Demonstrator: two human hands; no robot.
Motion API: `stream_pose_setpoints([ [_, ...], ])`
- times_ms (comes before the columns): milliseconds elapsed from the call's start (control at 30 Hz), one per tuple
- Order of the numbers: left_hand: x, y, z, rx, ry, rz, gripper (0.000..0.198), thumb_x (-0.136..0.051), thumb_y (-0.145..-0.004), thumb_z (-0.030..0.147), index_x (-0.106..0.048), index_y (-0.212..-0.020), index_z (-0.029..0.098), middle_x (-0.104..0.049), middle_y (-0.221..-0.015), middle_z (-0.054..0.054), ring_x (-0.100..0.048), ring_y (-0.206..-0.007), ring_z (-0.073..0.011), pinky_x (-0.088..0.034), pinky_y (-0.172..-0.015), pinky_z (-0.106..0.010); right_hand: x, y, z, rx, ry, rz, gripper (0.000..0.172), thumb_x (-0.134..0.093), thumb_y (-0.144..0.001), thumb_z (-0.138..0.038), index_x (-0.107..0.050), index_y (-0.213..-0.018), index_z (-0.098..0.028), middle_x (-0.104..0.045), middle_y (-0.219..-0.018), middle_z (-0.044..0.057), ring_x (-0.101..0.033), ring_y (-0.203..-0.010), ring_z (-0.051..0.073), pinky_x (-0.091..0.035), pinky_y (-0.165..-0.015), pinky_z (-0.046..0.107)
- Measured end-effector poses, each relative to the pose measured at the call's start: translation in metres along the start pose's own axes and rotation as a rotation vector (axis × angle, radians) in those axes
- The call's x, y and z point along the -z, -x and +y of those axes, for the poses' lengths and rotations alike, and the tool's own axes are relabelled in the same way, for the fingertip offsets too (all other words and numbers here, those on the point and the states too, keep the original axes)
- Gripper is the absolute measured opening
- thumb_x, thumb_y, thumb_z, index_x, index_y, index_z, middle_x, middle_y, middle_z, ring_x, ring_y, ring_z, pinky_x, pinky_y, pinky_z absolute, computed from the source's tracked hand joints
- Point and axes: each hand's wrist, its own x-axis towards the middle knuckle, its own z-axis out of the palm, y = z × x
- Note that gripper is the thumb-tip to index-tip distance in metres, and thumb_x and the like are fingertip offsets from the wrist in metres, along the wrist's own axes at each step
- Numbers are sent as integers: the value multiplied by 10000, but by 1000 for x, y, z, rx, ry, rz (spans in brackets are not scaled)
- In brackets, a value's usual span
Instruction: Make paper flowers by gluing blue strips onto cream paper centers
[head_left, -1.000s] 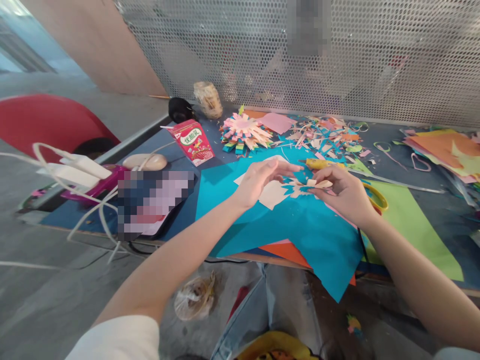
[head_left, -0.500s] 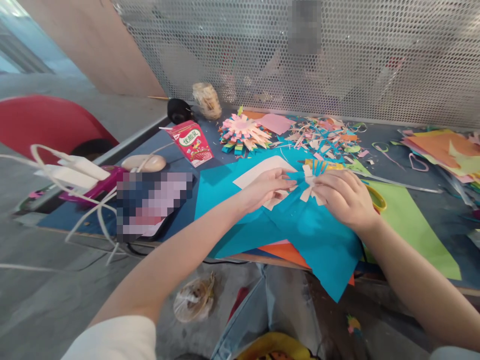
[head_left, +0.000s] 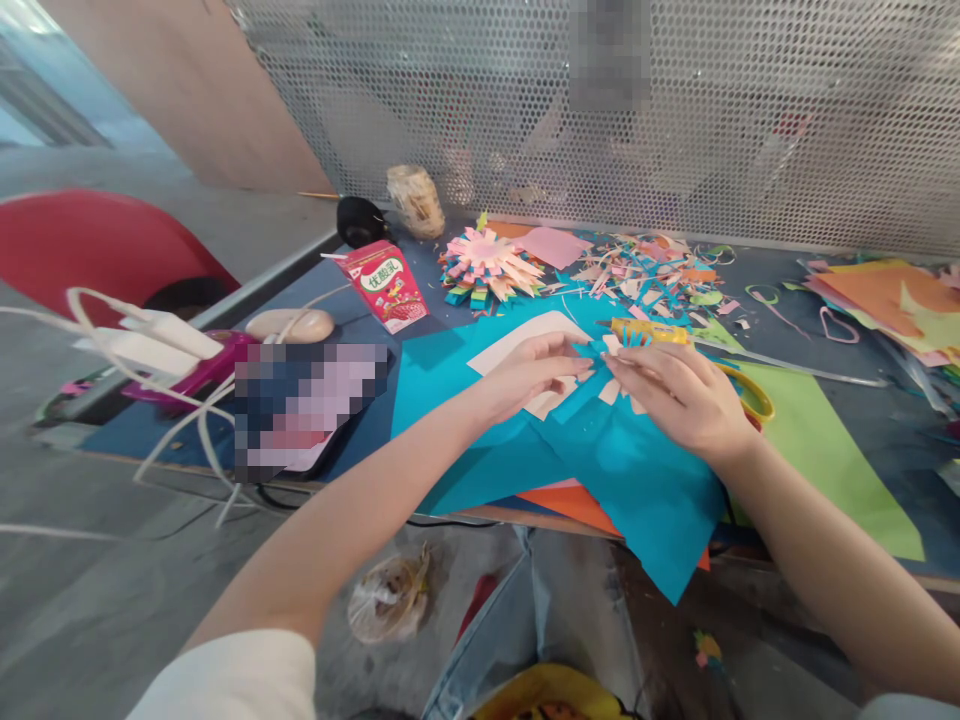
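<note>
From the head camera, here's the right hand (head_left: 682,395), thumb and fingertips drawn together, clamped on a fringed paper piece (head_left: 611,388)! Blue and pale strips fan out from that grip, right above the blue sheet (head_left: 660,520) on the tabletop (head_left: 360,390). Over to the left hand (head_left: 529,375): fingers curled, tips right up against the blue strips on the piece's left side, but whether that grip pinches them, I can't tell. A pale sheet (head_left: 517,345) lies just beneath and behind that hand. Beyond the right hand, a yellow tool (head_left: 652,331), partly covered, and there's a yellow handle loop (head_left: 759,396) just beside the wrist. Further back sits a layered paper flower (head_left: 487,258), near a heap of paper scraps (head_left: 652,275).
</note>
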Motion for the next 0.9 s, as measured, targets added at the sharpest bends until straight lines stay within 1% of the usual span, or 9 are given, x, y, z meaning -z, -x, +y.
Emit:
stream_pose_setpoints([
  [133, 1, 0, -1, 7, 15, -24, 284, -721, -667, 254, -607, -920, 192, -609, -754, 19, -567, -737, -102, -362, -613, -223, -1, -1, -2, -115, -110, -32, 246, -558, -864, -180, -641, -1076, -273, -706, -960, 35, -658, -875, 188, -563, -772, 330],
  [233, 1, 0, -2, 10, 14, -39, 292, -719, -668, 269, -604, -925, 194, -627, -771, 14, -574, -728, -100, -365, -606, -220, 0, -2, -3, -164, -189, -33, 265, -567, -858, -185, -640, -1090, -289, -702, -973, 39, -658, -880, 196, -564, -774, 343],
  [367, 0, 0, -1, 15, 27, -25, 263, -714, -669, 244, -612, -905, 190, -626, -770, 13, -572, -702, -89, -368, -597, -209, -1, 1, -1, -108, -183, 0, 370, -572, -846, -146, -599, -1180, -302, -689, -1002, 50, -651, -898, 202, -565, -775, 349],
  [467, -1, -1, 0, 14, 25, -22, 249, -716, -665, 236, -616, -887, 185, -618, -752, 12, -568, -702, -95, -366, -602, -212, -1, 3, 1, -59, -160, -22, 453, -538, -858, -125, -537, -1268, -320, -673, -1060, 52, -637, -967, 205, -555, -832, 359],
  [600, 2, -3, -3, 1, 24, -44, 269, -732, -660, 277, -617, -884, 183, -620, -775, 2, -569, -724, -107, -380, -625, -223, 0, 4, 4, -14, -134, -38, 559, -520, -865, -136, -400, -1379, -321, -658, -1123, 56, -622, -1026, 212, -546, -871, 377],
  [700, 2, -4, -3, -1, 27, -57, 305, -759, -629, 317, -624, -868, 185, -630, -816, -7, -575, -761, -118, -400, -650, -227, -3, 6, 6, 13, -133, -11, 666, -527, -857, -142, -264, -1440, -327, -652, -1162, 48, -621, -1026, 208, -547, -865, 383],
  [767, 2, -3, -2, 13, 19, -38, 312, -769, -618, 337, -625, -848, 185, -638, -842, -12, -581, -776, -123, -404, -643, -222, -5, 9, 6, 0, -154, 7, 708, -530, -848, -133, -217, -1448, -342, -661, -1154, 33, -626, -1013, 202, -552, -844, 382],
  [800, 1, -2, -1, 22, 12, -26, 304, -763, -630, 353, -624, -842, 185, -644, -867, -19, -587, -779, -126, -402, -628, -219, -6, 9, 6, -18, -168, 10, 710, -528, -845, -127, -220, -1442, -356, -671, -1136, 23, -629, -1005, 201, -555, -831, 382],
  [900, -2, 1, 3, 46, 28, 6, 295, -675, -722, 455, -621, -829, 184, -660, -942, -48, -603, -750, -133, -390, -572, -222, -8, 10, 4, -130, -249, -2, 661, -515, -838, -118, -285, -1400, -380, -702, -1045, 0, -644, -976, 202, -559, -808, 386],
])
